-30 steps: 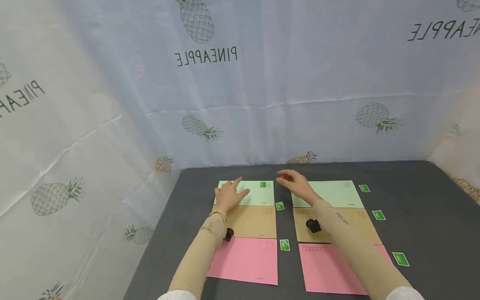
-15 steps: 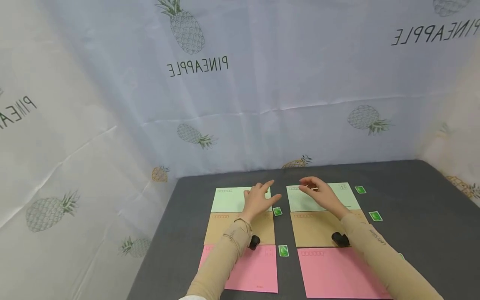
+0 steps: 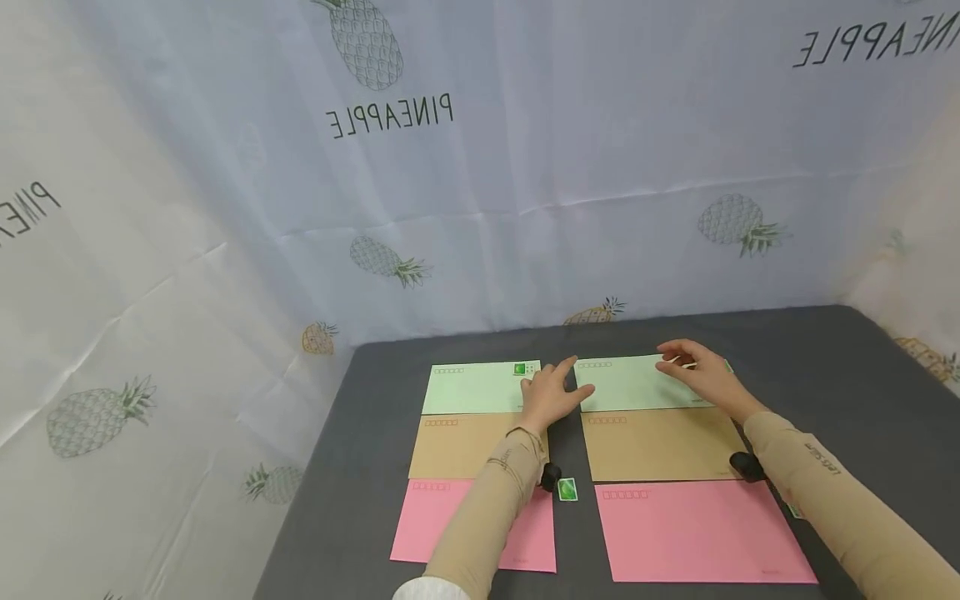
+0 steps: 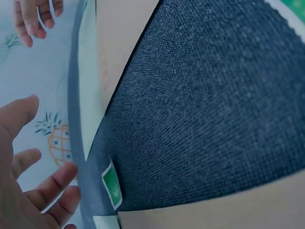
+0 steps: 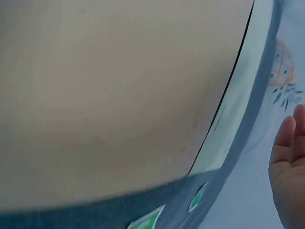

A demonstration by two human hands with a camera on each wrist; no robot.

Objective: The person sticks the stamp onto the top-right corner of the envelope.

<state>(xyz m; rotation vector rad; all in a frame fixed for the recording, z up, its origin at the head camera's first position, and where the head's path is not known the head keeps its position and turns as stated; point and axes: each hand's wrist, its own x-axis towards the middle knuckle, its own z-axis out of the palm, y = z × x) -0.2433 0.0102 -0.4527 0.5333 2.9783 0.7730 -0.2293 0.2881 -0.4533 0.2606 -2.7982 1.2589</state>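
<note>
My left hand hovers over the right end of the left mint-green envelope, its fingers spread and holding nothing. Beside its fingertips, a green stamp lies at that envelope's upper right corner. In the left wrist view another stamp lies on dark cloth near the fingers of this hand. My right hand is over the right end of the right mint-green envelope, fingers loosely bent with nothing seen between them. Just beyond it a stamp peeks out, mostly hidden.
Below the green envelopes lie brown envelopes and pink envelopes, in two columns on a dark table. One stamp sits between the columns; another is partly under the right sleeve. A pineapple-print curtain hangs behind.
Both hands have moved to the right: the left from the middle of the left green envelope to its right end, the right from the gap between columns to the right green envelope's right end.
</note>
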